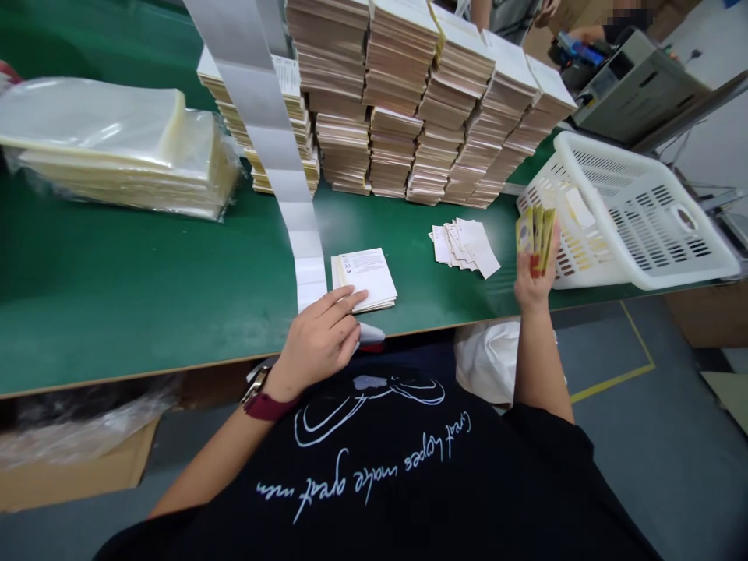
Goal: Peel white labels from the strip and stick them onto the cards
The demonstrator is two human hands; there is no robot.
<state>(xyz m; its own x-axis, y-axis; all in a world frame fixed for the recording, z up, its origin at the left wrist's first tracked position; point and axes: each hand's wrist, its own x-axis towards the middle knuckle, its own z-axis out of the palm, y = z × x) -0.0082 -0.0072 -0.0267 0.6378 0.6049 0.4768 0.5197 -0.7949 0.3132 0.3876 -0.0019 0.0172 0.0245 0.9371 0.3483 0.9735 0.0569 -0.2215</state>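
Note:
My left hand (324, 331) lies over the end of a label strip (309, 269), its fingers stretched onto the corner of a small stack of white printed cards (369, 273). A loose grey-white end of strip pokes out beside the thumb. Off to the right, my right hand (534, 284) is closed around several yellow packets (538, 230), held upright beside the white basket (634, 276). Between the hands, a fanned pile of white cards (464, 243) rests on the green table (175, 288).
Tall stacks of cards (397, 148) line the back of the table. Clear plastic bags (117, 132) lie in a pile at the left. More yellow pieces show through the basket's wall. Part of another person's arm (587, 35) appears at the back right, near a grey machine (643, 93).

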